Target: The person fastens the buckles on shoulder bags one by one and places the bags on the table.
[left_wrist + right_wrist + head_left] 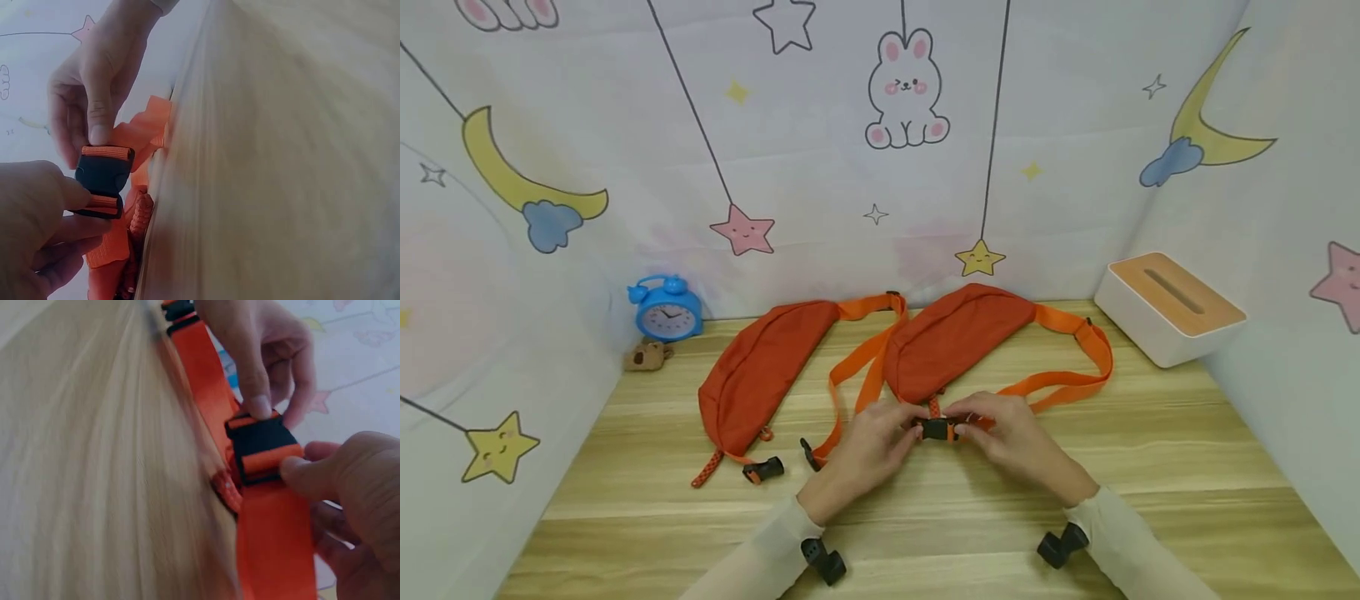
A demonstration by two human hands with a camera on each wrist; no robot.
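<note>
Both hands meet at a black side-release buckle on the orange strap of the right-hand red waist bag. My left hand pinches one end of it and my right hand the other. Up close in the left wrist view, the two halves of the buckle sit joined, with orange webbing threaded through each end. From the right wrist, a wide orange strap runs down from the buckle, the thumbs on its ends.
A second red waist bag lies at left, its buckle halves apart: one black piece near the bag, another by my left wrist. Behind stand a blue alarm clock, a small brown figure and a white tissue box with a wooden lid.
</note>
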